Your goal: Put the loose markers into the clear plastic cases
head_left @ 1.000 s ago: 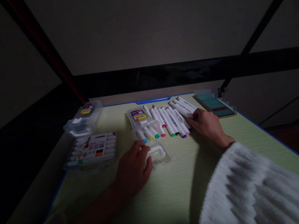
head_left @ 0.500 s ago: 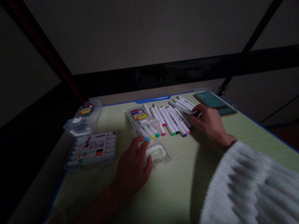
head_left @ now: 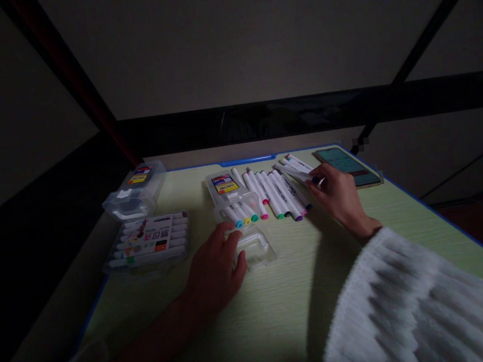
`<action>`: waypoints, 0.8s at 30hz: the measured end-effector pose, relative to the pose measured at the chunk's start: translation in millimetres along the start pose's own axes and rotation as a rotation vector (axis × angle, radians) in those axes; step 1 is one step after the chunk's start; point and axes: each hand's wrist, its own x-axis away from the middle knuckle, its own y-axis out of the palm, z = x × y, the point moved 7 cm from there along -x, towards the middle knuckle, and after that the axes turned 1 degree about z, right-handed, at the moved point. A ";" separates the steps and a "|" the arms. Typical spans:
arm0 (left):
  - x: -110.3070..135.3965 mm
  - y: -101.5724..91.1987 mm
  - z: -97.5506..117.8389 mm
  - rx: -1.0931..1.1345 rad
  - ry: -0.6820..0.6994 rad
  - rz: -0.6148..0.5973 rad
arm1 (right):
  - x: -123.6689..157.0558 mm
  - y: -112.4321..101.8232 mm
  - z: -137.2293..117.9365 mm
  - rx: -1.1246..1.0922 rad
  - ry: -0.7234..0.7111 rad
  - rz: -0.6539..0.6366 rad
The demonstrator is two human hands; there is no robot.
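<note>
My right hand (head_left: pixel 334 191) pinches a white marker (head_left: pixel 294 172) by its dark-capped end, tilted just above other markers at the back right. My left hand (head_left: pixel 218 264) is curled at the left edge of a clear plastic marker case (head_left: pixel 231 198), its fingers and thumb around the hinged-out flap (head_left: pixel 254 246). Inside that case lie a few white markers with blue, yellow and green ends (head_left: pixel 245 212). Beside it, several loose white markers (head_left: pixel 275 192) with coloured ends are spread in a row. Part of the left fingers' contact with the case is hidden.
A filled marker case (head_left: pixel 148 241) lies at the left, with another clear case (head_left: pixel 136 189) behind it. A phone (head_left: pixel 346 166) rests near the table's right edge. The pale green table (head_left: pixel 281 309) has a blue rim and stands near a wall.
My right hand has shifted slightly, lifting the marker a little, and its dark cap now shows at my fingertips. My left hand and the cases look the same.
</note>
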 end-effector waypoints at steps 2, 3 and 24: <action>-0.1 -0.2 0.5 0.011 0.008 0.006 | 0.6 -0.6 2.1 -0.010 0.041 0.004; -0.1 -0.1 0.5 0.012 0.007 0.007 | 1.0 -1.4 2.6 -0.017 0.058 0.012; 0.8 0.9 -1.5 0.020 -0.014 -0.014 | 1.3 -22.9 5.0 -0.598 0.111 0.429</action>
